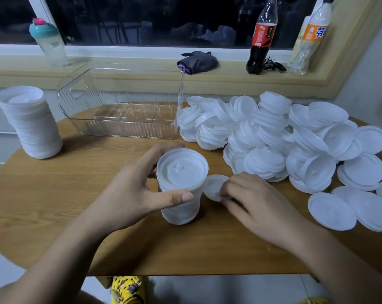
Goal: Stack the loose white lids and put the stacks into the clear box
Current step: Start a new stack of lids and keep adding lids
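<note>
Left hand (128,194) grasps ribbed white lid stack (181,187) on wooden bench (76,194); right hand (251,200) pinches one thin round lid (213,186).

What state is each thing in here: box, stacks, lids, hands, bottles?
clear box: upright, open-topped, no lids inside.
tall stack: standing, slightly leaning, untouched.
held stack: upright on table, gripped by left hand.
single lid: tilted, pinched by right hand beside held stack.
lid pile: loose heap, unstacked.
cola bottle: upright on sill, partly full.
teal-capped bottle: upright, closed.
</note>
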Tool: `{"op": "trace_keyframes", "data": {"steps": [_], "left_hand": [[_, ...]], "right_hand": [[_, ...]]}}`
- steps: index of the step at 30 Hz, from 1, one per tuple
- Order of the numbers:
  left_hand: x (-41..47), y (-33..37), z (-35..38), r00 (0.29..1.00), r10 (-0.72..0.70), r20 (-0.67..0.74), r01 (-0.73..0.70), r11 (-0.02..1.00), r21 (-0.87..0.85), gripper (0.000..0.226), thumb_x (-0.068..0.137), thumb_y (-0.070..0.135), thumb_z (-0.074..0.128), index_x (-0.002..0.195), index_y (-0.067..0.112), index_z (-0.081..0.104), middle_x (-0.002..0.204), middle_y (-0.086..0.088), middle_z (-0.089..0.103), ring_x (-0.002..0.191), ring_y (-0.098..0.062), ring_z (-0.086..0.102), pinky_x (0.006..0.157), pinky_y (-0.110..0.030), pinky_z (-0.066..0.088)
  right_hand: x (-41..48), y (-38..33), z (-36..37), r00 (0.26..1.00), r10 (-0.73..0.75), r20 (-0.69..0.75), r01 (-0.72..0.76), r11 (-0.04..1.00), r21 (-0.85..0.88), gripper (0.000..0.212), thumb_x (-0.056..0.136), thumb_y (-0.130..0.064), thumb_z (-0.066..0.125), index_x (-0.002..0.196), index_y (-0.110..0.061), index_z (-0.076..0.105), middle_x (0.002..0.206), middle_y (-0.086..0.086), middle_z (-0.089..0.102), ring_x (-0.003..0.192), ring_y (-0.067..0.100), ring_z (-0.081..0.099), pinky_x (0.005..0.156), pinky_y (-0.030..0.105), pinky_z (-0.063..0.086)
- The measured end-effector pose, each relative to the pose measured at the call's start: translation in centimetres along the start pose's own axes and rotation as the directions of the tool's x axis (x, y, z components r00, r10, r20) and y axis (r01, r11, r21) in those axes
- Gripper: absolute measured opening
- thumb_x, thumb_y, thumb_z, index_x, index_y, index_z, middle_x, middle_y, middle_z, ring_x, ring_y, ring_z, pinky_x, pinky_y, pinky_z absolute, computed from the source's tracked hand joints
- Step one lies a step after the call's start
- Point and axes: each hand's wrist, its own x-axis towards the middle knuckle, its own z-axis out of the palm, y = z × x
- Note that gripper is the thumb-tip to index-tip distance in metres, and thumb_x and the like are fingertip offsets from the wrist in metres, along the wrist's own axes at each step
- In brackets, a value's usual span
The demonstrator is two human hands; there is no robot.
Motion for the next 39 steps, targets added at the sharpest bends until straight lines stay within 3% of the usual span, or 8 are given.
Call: {"op": "trace_keyframes", "data": {"steps": [5,9,14,19,24,29,34,39], "left_hand": [[-0.1,0.1,0.2,0.999,-0.031,-0.01,0.031,1.0,0.006,0.079,0.078,0.051,0.089,0.147,0.041,0.053,0.138,0.026,0.066,0.133,-0.001,0.062,0.107,-0.027,0.051],[0.0,0.4,0.3,1.0,-0.029,0.004,0.029,1.0,0.006,0.077,0.08,0.049,0.089,0.148,0.04,0.052,0.138,0.025,0.068,0.131,-0.002,0.064,0.106,-0.029,0.054],[0.1,0.2,0.4,1.0,-0.009,-0.009,0.009,1.0,-0.01,0.08,0.079,0.046,0.093,0.148,0.04,0.053,0.135,0.024,0.07,0.128,-0.003,0.066,0.103,-0.019,0.051],[-0.2,-0.1,0.3,1.0,0.006,-0.007,-0.006,1.0,-0.023,0.092,0.076,0.062,0.088,0.155,0.045,0.045,0.143,0.025,0.065,0.134,-0.003,0.062,0.108,-0.017,0.048],[-0.1,-0.1,0.4,0.999,0.032,-0.01,-0.032,0.999,-0.018,0.074,0.085,0.057,0.083,0.149,0.041,0.049,0.141,0.02,0.067,0.132,-0.009,0.065,0.103,-0.019,0.051],[-0.3,-0.5,0.4,0.999,0.001,-0.044,-0.001,1.0,0.0,0.083,0.077,0.068,0.081,0.15,0.046,0.048,0.141,0.028,0.064,0.135,0.0,0.06,0.103,-0.013,0.048],[-0.2,-0.5,0.6,0.999,0.005,-0.038,-0.005,1.0,-0.013,0.084,0.077,0.067,0.083,0.15,0.046,0.047,0.142,0.027,0.064,0.134,0.001,0.06,0.103,-0.01,0.045],[-0.2,-0.3,0.8,0.999,0.013,-0.03,-0.013,1.0,0.01,0.079,0.076,0.071,0.081,0.145,0.047,0.051,0.142,0.026,0.065,0.135,-0.002,0.06,0.102,-0.01,0.045]], "right_hand": [[0.5,-2.7,-2.3,0.94,0.113,-0.322,-0.042,0.975,0.219,0.007,0.11,-0.026,0.061,0.111,-0.021,0.067,0.135,-0.019,0.068,0.117,0.002,0.064,0.095,0.015,0.046],[0.9,-5.5,-3.4,0.881,-0.016,-0.472,0.116,0.976,0.183,0.012,0.107,-0.014,0.063,0.115,-0.008,0.069,0.14,-0.004,0.07,0.13,0.009,0.064,0.106,0.026,0.048],[1.8,-6.9,-2.6,0.91,-0.233,-0.341,0.271,0.961,0.065,0.018,0.111,-0.012,0.056,0.112,-0.007,0.073,0.135,0.0,0.072,0.141,0.017,0.059,0.116,0.043,0.043],[2.0,-6.8,-2.2,0.946,-0.226,-0.232,0.248,0.966,0.069,0.022,0.113,-0.015,0.052,0.121,-0.012,0.072,0.144,-0.004,0.068,0.146,0.013,0.053,0.121,0.041,0.037],[1.5,-6.2,-3.1,0.955,-0.176,-0.238,0.215,0.965,0.151,0.032,0.113,-0.022,0.055,0.142,-0.015,0.065,0.159,-0.006,0.055,0.157,0.008,0.037,0.126,0.035,0.031],[1.0,-2.3,-4.4,0.913,0.007,-0.408,-0.001,1.0,0.013,0.022,0.107,-0.018,0.063,0.126,-0.014,0.073,0.127,-0.006,0.07,0.124,0.016,0.063,0.106,0.039,0.048],[-0.6,2.5,-3.9,0.908,0.153,-0.389,-0.22,0.967,-0.133,0.016,0.099,-0.015,0.073,0.114,-0.015,0.074,0.112,-0.004,0.071,0.111,0.023,0.065,0.093,0.036,0.05],[-1.2,3.3,-1.9,0.936,0.078,-0.343,-0.158,0.964,-0.212,0.019,0.094,-0.021,0.081,0.111,-0.014,0.077,0.115,-0.003,0.07,0.112,0.026,0.063,0.095,0.04,0.046]]}}
